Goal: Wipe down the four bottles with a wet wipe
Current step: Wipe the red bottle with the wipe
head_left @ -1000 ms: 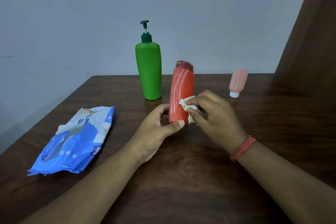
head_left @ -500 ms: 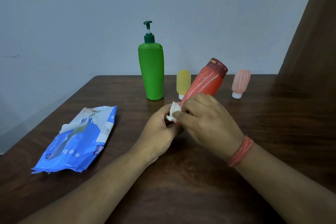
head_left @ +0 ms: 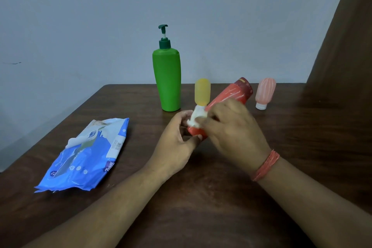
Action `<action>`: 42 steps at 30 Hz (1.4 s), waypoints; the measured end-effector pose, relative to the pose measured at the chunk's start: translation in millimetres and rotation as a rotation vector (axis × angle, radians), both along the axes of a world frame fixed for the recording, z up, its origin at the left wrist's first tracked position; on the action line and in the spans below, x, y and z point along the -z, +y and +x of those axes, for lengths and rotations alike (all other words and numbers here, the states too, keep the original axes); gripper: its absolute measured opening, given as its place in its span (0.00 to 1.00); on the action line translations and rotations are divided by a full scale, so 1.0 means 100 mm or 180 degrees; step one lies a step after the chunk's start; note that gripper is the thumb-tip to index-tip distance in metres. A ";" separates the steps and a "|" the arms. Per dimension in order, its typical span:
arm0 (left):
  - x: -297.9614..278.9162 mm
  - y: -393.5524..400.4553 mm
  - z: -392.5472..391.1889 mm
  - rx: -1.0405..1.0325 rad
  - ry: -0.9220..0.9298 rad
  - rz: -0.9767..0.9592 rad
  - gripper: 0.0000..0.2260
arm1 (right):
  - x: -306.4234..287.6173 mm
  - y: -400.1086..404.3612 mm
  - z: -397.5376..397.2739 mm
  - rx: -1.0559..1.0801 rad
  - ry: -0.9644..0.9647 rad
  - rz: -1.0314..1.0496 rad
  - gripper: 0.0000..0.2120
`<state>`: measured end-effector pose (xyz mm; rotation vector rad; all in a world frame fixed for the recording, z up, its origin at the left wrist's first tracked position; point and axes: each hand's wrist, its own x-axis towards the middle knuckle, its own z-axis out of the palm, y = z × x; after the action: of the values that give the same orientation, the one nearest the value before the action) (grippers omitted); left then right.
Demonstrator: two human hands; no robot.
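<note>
From the head view, the left hand (head_left: 177, 143) grips the base of the red bottle (head_left: 231, 94), tilted over the bench (head_left: 221, 197); the right hand (head_left: 233, 127) pinches the wet wipe (head_left: 196, 118) against it. The wet, slanted bottle may slip from the low grip and topple the yellow bottle (head_left: 202, 91) just behind

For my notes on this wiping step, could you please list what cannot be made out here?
- Head view: middle of the tilted red plastic bottle, hidden by the right hand.
- Most of the white wet wipe, bunched under its blurred fingers.
- Print on the blue wipes packet: too small.
- Base of the yellow squeeze bottle, behind the wipe.
- Left hand grips the red bottle's bottom.
</note>
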<state>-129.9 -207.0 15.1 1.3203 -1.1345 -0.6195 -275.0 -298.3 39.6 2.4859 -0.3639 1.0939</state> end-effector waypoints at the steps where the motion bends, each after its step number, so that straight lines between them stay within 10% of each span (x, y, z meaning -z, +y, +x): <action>1: 0.00 0.00 -0.01 -0.0005 -0.0046 -0.0037 0.24 | 0.03 0.04 0.03 -0.0207 0.0167 -0.0031 0.09; 15: -0.01 -0.01 -0.01 -0.0196 -0.0358 0.0067 0.27 | -0.08 -0.03 -0.04 0.0272 -0.0089 0.0212 0.08; 29: -0.03 -0.03 0.05 -0.0050 0.1733 -0.0278 0.19 | -0.02 -0.12 -0.09 0.0157 -0.0210 0.0189 0.08; 42: -0.04 0.00 0.06 0.0276 0.2257 -0.0336 0.19 | 0.03 -0.29 -0.18 0.0188 -0.0985 0.1015 0.09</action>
<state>-123.8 -207.3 19.6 0.8488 -0.6274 -0.9789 -292.6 -327.8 36.2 2.5484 -0.7492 1.5006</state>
